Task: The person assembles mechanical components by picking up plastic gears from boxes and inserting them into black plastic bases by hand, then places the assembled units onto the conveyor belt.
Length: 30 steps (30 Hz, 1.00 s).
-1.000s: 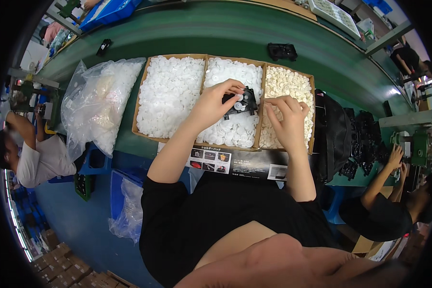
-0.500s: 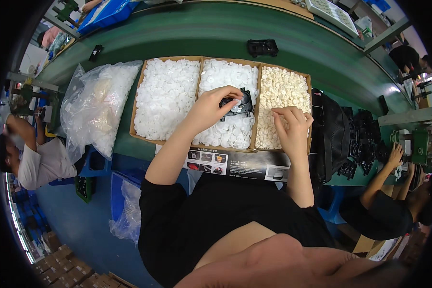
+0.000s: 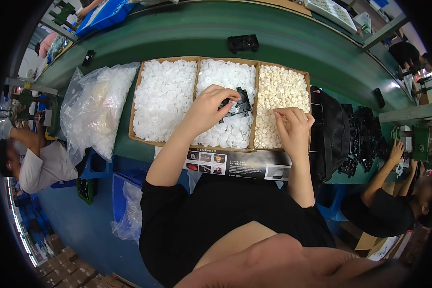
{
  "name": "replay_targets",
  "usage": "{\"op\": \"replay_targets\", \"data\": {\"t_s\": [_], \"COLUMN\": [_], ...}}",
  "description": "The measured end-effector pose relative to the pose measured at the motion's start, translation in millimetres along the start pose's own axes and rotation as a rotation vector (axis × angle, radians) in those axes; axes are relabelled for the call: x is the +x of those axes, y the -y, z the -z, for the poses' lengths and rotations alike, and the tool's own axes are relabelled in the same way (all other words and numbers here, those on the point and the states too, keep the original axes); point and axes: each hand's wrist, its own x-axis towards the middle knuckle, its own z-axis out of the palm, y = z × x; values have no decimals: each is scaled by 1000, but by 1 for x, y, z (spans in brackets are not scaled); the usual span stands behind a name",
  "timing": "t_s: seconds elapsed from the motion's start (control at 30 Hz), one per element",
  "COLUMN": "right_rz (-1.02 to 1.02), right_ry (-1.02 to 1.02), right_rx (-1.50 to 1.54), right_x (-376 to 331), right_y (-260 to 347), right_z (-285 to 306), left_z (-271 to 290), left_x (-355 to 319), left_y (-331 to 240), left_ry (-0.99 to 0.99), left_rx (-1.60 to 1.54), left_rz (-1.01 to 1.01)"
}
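Note:
My left hand (image 3: 207, 109) is closed over a black plastic part (image 3: 244, 104), its thumb and fingertips at the part's left side. The part sits above the small white plastic pieces (image 3: 228, 139) in the middle compartment of a cardboard tray (image 3: 255, 108). Whether a small piece is also between those fingertips is hard to see. Over the right compartment, full of cream-coloured round pieces (image 3: 278, 86), is my right hand (image 3: 294, 126). Its thumb and forefinger are bent towards each other close to the pieces; anything between them is too small to make out.
Left of the tray lies a clear bag of white pieces (image 3: 101, 101). To the right are a black bag (image 3: 329, 134) and several black parts (image 3: 362, 139). A green conveyor belt (image 3: 177, 38) behind carries a black part (image 3: 243, 43). Co-workers sit on both sides.
On the belt, the black parts have travelled left. Both my hands stay nearly where they were, the left still at the black part.

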Motion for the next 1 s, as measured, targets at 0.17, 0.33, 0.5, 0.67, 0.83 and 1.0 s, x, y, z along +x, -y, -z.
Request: {"op": "replay_targets", "data": {"t_s": [0.17,0.33,0.5,0.67,0.83,1.0], "right_rz": [5,23,50,80,90,60], "right_ry": [14,33,53,73,64,51], "right_rx": [-3,-73,-142,-167,-189,-201], "right_x": [0,3,11,19,21,18], "right_y": [1,-1,-5,-1,-3,-4], "right_z": [0,-2,-10,-16,-28,-30], "left_z": [-11,5,51,82,55,24], "left_x": [-8,2,49,121,164,194], "left_y": [0,5,25,120,191,184], "left_ry": [-108,20,-79,-331,-200,15], "left_rx": [289,252,202,326,665,621], "left_rz": [-128,-144,21,407,348,403]}}
